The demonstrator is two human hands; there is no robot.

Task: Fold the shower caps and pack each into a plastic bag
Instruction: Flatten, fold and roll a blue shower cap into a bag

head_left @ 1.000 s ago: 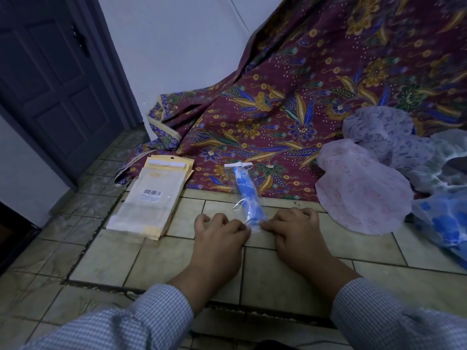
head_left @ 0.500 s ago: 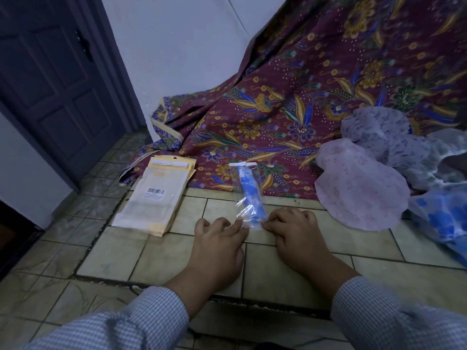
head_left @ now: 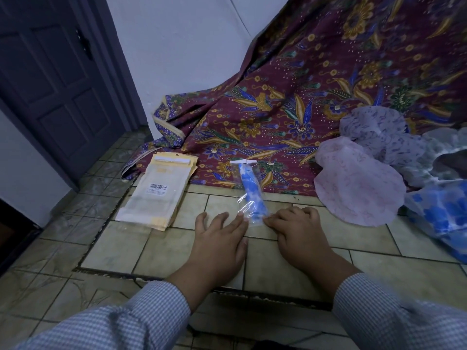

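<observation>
I see a blue-and-white shower cap folded into a narrow roll [head_left: 251, 192] inside a clear plastic bag [head_left: 249, 210] with a white top strip, lying half on the tiles. Loose pink [head_left: 353, 188], grey-patterned [head_left: 374, 130] and blue-flowered [head_left: 444, 215] caps lie unfolded at right, and a stack of empty clear bags [head_left: 156, 190] lies at left.

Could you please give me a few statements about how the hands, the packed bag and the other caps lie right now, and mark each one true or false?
1. The folded blue shower cap sits inside a clear plastic bag. True.
2. The left hand grips the stack of empty bags. False: its fingers are spread on the tile floor, apart from the stack.
3. The right hand has its fingertips at the bag's near end. True.
4. The pink shower cap is already bagged. False: it lies loose and unfolded to the right.
5. The bag's far end rests on the patterned cloth. True.
</observation>
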